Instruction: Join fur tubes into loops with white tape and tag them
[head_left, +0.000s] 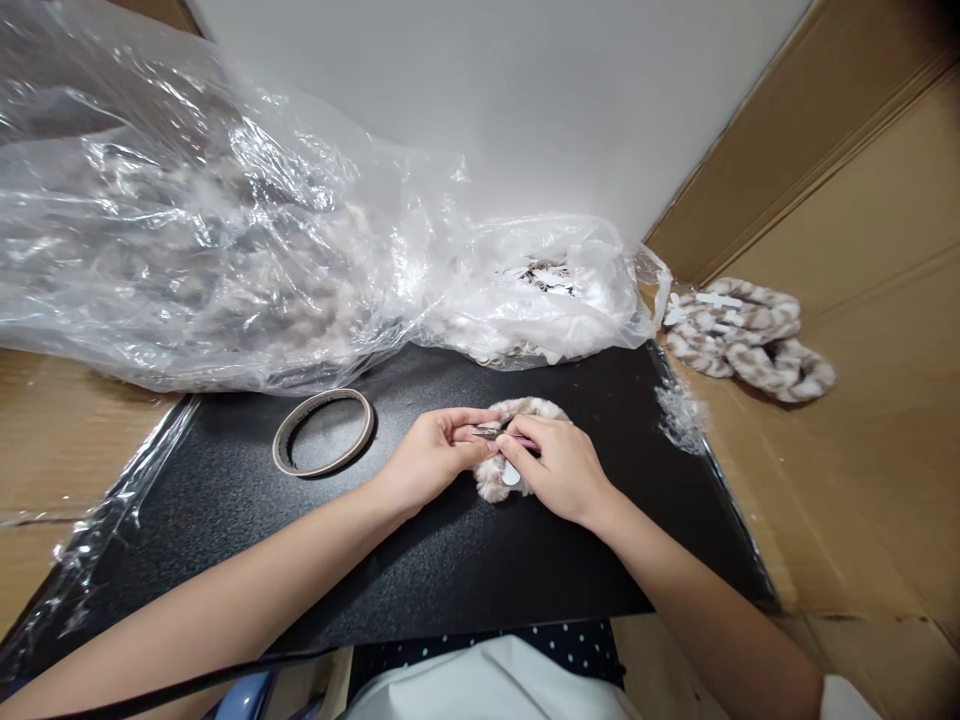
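On the black table, a fluffy white-and-brown furry ring point(491, 487) lies beneath both hands, with a small white oval tag point(511, 474) on it. My right hand point(559, 465) is closed around a slim pointed metal tool point(487, 433) with a pinkish handle; its exact kind is unclear. Thumb and fingers of my left hand point(435, 455) are pinched together at the tool's tip, over the ring. Whatever sits between those left fingers is too small to make out. The hands partly cover the ring's middle.
A roll of tape point(324, 433) lies left on the black tabletop point(420, 590). Behind are a big clear plastic bag point(225, 230) of furry pieces and a smaller bag point(555, 290) of white tags. Several furry rings point(750, 335) rest on cardboard point(847, 480) at right, near clear plastic scraps point(681, 412).
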